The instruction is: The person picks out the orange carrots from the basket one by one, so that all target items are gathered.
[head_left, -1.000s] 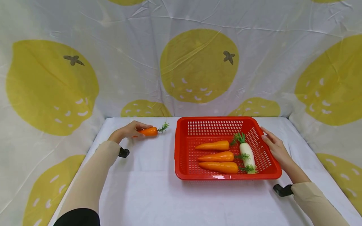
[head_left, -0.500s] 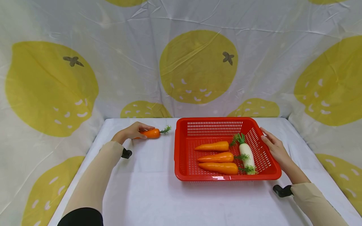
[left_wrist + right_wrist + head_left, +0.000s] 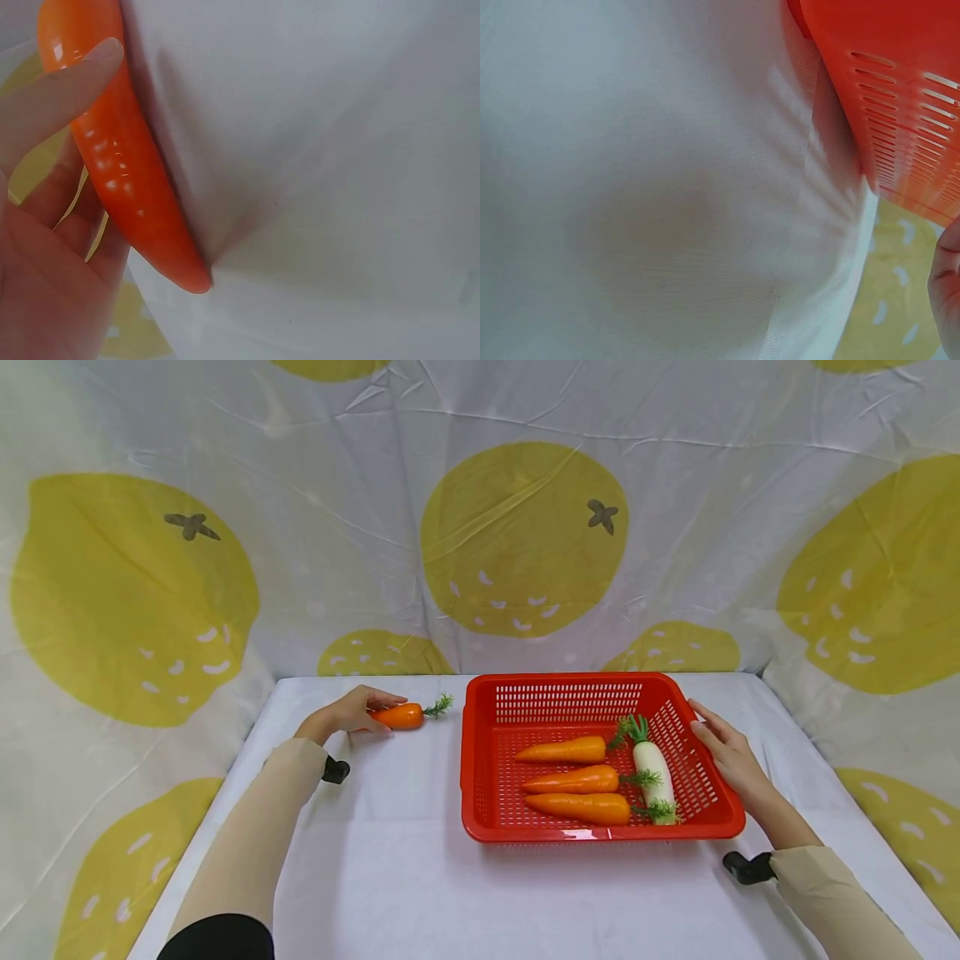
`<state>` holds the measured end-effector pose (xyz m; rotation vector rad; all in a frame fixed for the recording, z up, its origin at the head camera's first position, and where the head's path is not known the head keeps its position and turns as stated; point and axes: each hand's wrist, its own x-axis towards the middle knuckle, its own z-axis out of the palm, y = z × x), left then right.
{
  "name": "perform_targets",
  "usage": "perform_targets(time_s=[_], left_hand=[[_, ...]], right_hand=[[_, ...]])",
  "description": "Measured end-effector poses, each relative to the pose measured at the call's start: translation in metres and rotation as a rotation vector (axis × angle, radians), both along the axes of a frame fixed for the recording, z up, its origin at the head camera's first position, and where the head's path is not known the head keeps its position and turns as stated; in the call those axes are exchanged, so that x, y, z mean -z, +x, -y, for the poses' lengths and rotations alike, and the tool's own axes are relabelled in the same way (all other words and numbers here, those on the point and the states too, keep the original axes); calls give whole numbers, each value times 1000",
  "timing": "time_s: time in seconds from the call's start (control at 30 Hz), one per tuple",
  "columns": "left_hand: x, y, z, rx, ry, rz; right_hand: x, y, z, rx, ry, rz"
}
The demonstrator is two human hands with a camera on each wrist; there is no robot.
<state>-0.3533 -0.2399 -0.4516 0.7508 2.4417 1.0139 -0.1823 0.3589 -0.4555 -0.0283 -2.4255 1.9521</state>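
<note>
On the left of the table, my left hand (image 3: 356, 710) holds an orange carrot (image 3: 405, 716) with green leaves between thumb and fingers. In the left wrist view the thumb lies across the carrot (image 3: 120, 157), its tapered tip pointing down, the other fingers behind it. My right hand (image 3: 727, 747) grips the right rim of a red plastic basket (image 3: 472, 760), thumb at the rim and fingers along the outside. Inside the basket are three carrots (image 3: 577, 808) lying sideways and a white radish (image 3: 654, 772) at their leafy ends. In the right wrist view only a bit of the hand shows.
A white cloth (image 3: 390, 877) covers the table. Lemon-printed curtains (image 3: 525, 410) stand close behind the table and along both sides. The basket's slotted outer wall (image 3: 900, 127) rises at the right of the right wrist view.
My left hand and its carrot have shifted slightly to the right compared with a second ago, staying almost still over the last half second. The right hand and basket look unmoved.
</note>
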Motion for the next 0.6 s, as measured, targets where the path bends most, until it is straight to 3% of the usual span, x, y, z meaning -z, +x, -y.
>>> perform_targets(time_s=[0.33, 0.6], left_hand=[[-6, 0, 0, 0, 2, 7], [-30, 3, -4, 47, 53, -10]], right_hand=[[0, 0, 2, -5, 15, 2], [0, 0, 0, 1, 24, -6]])
